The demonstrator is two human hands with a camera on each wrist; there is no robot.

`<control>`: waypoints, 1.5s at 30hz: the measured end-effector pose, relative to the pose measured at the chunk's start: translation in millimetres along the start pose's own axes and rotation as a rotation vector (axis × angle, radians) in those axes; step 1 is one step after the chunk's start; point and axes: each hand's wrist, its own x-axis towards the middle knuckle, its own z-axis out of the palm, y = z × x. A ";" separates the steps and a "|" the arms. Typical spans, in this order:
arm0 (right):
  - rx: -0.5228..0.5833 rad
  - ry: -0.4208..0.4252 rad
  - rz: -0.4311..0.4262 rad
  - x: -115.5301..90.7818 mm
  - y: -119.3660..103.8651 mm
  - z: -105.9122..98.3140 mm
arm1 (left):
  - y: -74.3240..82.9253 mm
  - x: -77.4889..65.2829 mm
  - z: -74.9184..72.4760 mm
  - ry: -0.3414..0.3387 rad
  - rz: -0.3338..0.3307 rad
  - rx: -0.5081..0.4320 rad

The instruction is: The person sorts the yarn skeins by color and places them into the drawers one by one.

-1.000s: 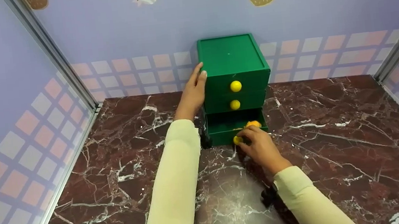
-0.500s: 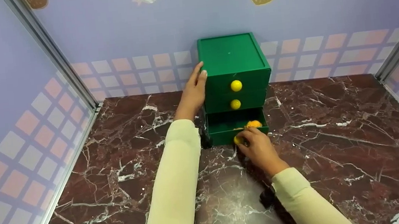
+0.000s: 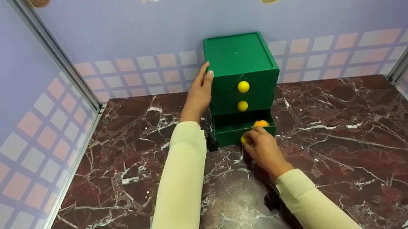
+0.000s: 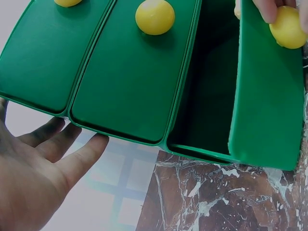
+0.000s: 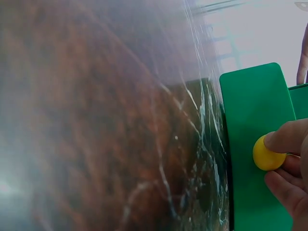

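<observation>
A green cabinet with three stacked drawers and round yellow knobs stands against the back wall. Its bottom drawer is pulled partway out, and a fuzzy orange thing lies inside near the front right. My right hand pinches the yellow knob of that drawer between thumb and fingers. Against the cabinet's left side my left hand rests with its fingers extended. In the left wrist view, the upper two drawers are flush with the cabinet and the bottom drawer's front juts out.
Dark red marbled tabletop lies around the cabinet. Purple walls with printed sweets and checks enclose the back and both sides, with metal strips at the corners.
The bottom drawer has slid slightly inward, with my right hand moving along on its knob. My left hand keeps its place on the cabinet's side. The head view has shifted slightly.
</observation>
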 end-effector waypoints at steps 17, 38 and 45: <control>-0.005 0.022 -0.031 15.1 4.3 3.8 | 1.6 -0.9 -1.3 0.007 -0.012 0.001; 0.013 0.038 0.002 34.7 10.0 11.4 | 0.0 1.0 0.0 0.041 0.006 0.009; 0.025 0.032 0.028 38.9 10.7 13.3 | -0.5 -0.6 0.1 0.038 0.003 0.010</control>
